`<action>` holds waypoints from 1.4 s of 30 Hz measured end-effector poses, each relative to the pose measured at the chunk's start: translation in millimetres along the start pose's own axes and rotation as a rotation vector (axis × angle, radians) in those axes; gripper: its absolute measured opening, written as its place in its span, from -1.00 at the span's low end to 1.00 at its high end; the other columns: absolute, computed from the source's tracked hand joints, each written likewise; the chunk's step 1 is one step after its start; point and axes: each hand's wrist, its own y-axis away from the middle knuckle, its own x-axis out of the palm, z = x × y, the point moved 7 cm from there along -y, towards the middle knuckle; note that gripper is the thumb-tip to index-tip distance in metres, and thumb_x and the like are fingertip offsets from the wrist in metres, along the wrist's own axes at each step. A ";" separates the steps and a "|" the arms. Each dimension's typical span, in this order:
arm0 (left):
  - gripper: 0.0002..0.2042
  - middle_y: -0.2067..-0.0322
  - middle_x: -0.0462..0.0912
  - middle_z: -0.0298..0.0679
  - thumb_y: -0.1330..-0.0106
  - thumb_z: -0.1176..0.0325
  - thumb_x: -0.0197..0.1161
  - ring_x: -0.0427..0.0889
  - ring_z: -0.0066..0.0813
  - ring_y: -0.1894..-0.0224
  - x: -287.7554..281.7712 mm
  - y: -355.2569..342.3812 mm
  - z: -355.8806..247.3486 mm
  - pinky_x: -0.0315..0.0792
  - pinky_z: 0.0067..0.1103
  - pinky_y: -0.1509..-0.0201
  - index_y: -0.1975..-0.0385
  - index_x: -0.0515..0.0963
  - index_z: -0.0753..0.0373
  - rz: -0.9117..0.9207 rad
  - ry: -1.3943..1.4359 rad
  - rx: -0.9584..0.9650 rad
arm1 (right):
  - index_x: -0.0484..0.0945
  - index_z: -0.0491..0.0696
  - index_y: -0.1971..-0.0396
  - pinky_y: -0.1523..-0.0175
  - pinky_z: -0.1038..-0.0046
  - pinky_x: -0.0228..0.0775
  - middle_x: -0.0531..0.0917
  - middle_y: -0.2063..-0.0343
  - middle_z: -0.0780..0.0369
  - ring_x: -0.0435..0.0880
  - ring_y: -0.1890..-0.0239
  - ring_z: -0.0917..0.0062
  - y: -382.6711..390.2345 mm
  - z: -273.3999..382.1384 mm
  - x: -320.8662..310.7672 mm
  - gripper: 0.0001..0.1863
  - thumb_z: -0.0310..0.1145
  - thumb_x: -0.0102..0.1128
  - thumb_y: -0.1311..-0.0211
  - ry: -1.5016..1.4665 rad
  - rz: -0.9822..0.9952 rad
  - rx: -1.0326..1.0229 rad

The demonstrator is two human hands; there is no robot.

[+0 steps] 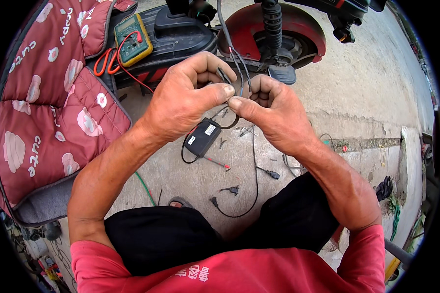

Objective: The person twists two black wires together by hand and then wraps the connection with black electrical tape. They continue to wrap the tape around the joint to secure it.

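Note:
Close together in front of the electric scooter [164, 34], both hands work on a dark electric cable [223, 22] that hangs from above and splits into thinner wires. My left hand [188, 95] is closed, with the cable at its thumb tip and a small dark piece between the curled fingers. My right hand [276, 112] pinches the same cable, thumb against bent fingers. The exact spot they grip is partly hidden. Below them, a black charger box [203, 138] with white labels lies on the ground, a black cord running from it.
A yellow-green multimeter [133, 40] with red leads rests on the scooter's footboard. A red quilted cover [58, 112] fills the left side. On the concrete lie a red-tipped probe [217, 163], a black plug [269, 173] and cut cord ends [233, 190]. The red-rimmed wheel [305, 29] stands behind.

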 end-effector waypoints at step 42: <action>-0.78 0.38 0.61 -0.31 -0.22 0.35 0.38 0.56 -0.61 0.33 2.3 2.2 14.7 0.48 -0.63 0.19 0.26 0.53 0.30 0.087 0.057 -0.148 | 0.51 -0.20 0.41 0.38 0.53 0.33 0.55 0.58 0.31 0.48 0.49 0.69 0.4 -5.3 5.9 -0.72 -0.27 0.12 -0.36 -0.067 -0.050 -0.082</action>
